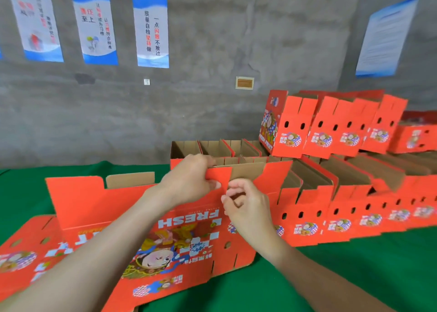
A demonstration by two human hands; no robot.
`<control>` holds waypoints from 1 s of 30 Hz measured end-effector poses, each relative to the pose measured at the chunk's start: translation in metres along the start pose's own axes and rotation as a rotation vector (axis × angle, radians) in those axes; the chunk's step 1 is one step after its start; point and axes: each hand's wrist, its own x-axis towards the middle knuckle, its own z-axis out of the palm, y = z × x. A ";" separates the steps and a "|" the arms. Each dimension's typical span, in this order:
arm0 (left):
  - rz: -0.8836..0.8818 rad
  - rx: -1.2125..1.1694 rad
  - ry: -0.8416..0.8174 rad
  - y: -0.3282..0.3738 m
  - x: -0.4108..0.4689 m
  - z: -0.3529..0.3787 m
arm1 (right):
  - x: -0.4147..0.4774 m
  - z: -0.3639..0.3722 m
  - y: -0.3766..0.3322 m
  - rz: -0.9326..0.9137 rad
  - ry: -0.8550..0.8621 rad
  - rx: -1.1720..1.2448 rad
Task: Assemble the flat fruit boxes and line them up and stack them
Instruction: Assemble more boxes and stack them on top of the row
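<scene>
On the green table (354, 269) the half-made red box (94, 207) stands open, reaching out to the left of the fingers. The left hand (189, 181) pinches the box's red flap (218, 175) at its top, thumb in front and fingers curled over the back. Just to the right and a bit lower, the right hand (248, 209) has its fingers curled tight at the cut edge under the flap, but I cannot tell if they pinch it. Right of both hands, finished boxes (309, 207) stand in a row with more boxes (331, 127) on top.
</scene>
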 end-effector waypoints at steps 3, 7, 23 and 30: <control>-0.019 -0.086 0.010 0.021 0.013 0.017 | 0.000 -0.021 0.013 0.069 -0.016 -0.053; -0.099 -0.184 0.021 0.050 0.028 0.041 | 0.003 -0.055 0.030 0.033 -0.019 -0.148; -0.345 -0.288 -0.408 0.098 0.047 0.092 | -0.019 -0.125 0.082 0.220 -0.494 -0.182; -0.229 0.073 -0.262 0.069 0.047 0.036 | -0.019 -0.152 0.084 0.250 -0.620 -0.128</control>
